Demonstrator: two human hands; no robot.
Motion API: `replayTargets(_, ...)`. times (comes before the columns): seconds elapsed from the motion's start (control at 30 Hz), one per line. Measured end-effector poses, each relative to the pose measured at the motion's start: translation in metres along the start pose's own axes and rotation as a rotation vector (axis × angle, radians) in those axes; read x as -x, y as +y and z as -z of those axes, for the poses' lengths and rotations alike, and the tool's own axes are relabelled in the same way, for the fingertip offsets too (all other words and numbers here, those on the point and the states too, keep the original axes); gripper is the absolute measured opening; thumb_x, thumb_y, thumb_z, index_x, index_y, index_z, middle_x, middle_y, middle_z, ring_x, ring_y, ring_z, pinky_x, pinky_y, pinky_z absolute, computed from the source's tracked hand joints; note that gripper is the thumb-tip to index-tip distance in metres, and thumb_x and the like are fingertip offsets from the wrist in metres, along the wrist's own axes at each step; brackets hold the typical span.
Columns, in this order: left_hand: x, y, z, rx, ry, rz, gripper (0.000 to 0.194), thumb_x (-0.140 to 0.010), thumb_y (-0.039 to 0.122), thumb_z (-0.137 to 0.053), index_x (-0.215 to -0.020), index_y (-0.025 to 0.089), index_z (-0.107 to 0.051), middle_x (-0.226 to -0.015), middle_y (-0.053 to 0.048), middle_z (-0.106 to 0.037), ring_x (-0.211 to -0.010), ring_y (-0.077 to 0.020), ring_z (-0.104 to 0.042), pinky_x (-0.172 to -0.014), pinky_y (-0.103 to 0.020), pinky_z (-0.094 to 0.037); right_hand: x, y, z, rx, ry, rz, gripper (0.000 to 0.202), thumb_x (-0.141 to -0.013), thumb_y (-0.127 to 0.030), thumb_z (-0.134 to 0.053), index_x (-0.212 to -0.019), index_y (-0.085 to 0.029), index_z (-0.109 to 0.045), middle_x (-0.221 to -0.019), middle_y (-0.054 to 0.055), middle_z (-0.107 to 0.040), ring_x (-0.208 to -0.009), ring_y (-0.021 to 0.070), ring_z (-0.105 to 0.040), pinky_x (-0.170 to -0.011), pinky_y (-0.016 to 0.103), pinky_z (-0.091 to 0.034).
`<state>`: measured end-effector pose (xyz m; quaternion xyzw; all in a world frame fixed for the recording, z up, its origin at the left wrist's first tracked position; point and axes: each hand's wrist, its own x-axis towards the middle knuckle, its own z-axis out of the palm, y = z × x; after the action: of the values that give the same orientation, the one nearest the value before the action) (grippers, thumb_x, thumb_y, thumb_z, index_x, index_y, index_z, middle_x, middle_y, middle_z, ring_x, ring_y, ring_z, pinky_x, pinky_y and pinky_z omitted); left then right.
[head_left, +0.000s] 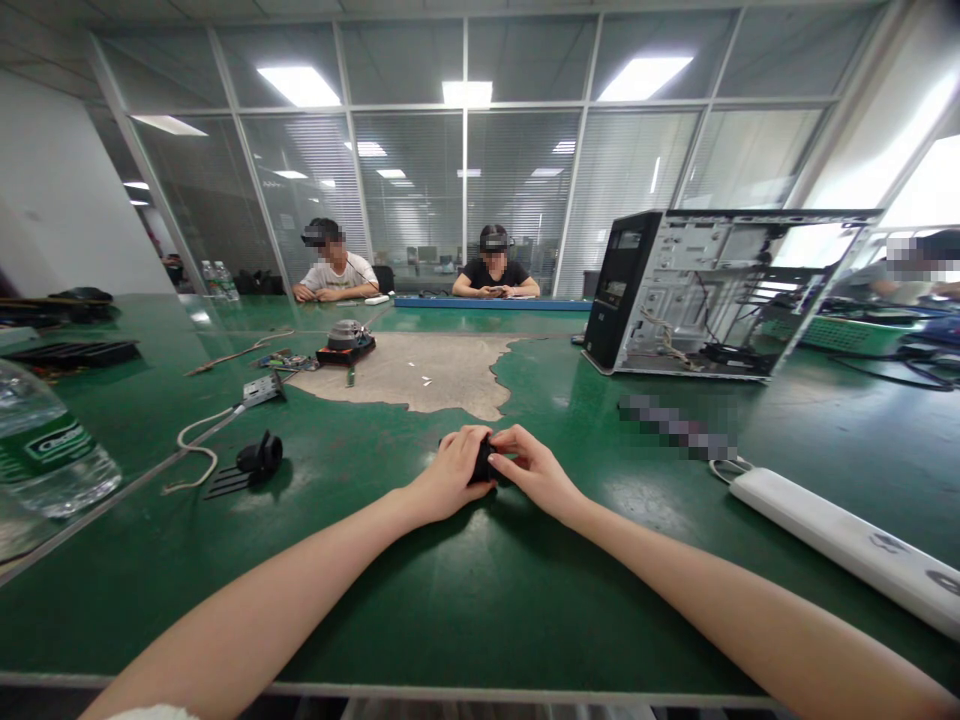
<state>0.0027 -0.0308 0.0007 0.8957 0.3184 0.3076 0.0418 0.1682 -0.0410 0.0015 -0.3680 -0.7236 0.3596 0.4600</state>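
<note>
A small black part (484, 462) sits between my hands, low over the green tabletop (480, 600); its exact kind is hidden by my fingers. My left hand (456, 470) wraps round it from the left, the thumb along its near side. From the right, the thumb and forefinger of my right hand (529, 466) pinch at its right edge. Off to the left lies a separate black piece (259, 458) with long prongs and a round end. Behind it a small metal bracket (262, 390) trails a pale cord (202, 440).
An opened computer case (697, 295) stands at the right, a white power strip (840, 540) nearer me. A water bottle (52, 440) is at the left edge. Beyond my hands are a bare tan patch (427, 370) and a heatsink-like part (346, 342). Several people sit around the table.
</note>
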Motion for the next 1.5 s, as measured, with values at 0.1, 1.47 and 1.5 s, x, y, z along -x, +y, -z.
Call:
replayTargets(0.1,-0.0004,0.0002,0.0002,0.001,0.0,0.003,0.053,-0.07,0.023,-0.059,-0.113,0.018,-0.028,-0.11,-0.009,-0.043,-0.105,-0.0233,-0.041,-0.09,-0.041,-0.032,-0.0013,0.0035,0.0,-0.038,-0.01,-0.036,0.021,-0.075,-0.028,-0.054,-0.092,-0.02,-0.047,-0.091,0.003,-0.054,-0.088,0.016,-0.055,-0.066,0.027,-0.048)
replayTargets(1.47,-0.0002,0.0009,0.0005,0.005,0.001,0.007,0.054,-0.069,0.023,-0.06,-0.113,0.019,-0.029,-0.109,-0.009,-0.044,-0.105,-0.0232,-0.041,-0.09,-0.041,-0.032,-0.0016,-0.0009,0.0027,-0.103,-0.034,-0.041,0.021,-0.071,-0.03,-0.058,-0.088,-0.019,-0.051,-0.088,0.001,-0.056,-0.083,0.0153,-0.057,-0.066,0.027,-0.049)
replayTargets(1.5,-0.0001,0.0009,0.0005,0.005,0.001,0.006,0.055,-0.069,0.023,-0.06,-0.113,0.019,-0.028,-0.11,-0.009,-0.043,-0.106,-0.0234,-0.04,-0.09,-0.041,-0.032,-0.0016,-0.0015,0.0026,-0.099,-0.024,-0.039,0.019,-0.072,-0.03,-0.057,-0.087,-0.019,-0.051,-0.085,0.001,-0.056,-0.082,0.0152,-0.057,-0.066,0.027,-0.049)
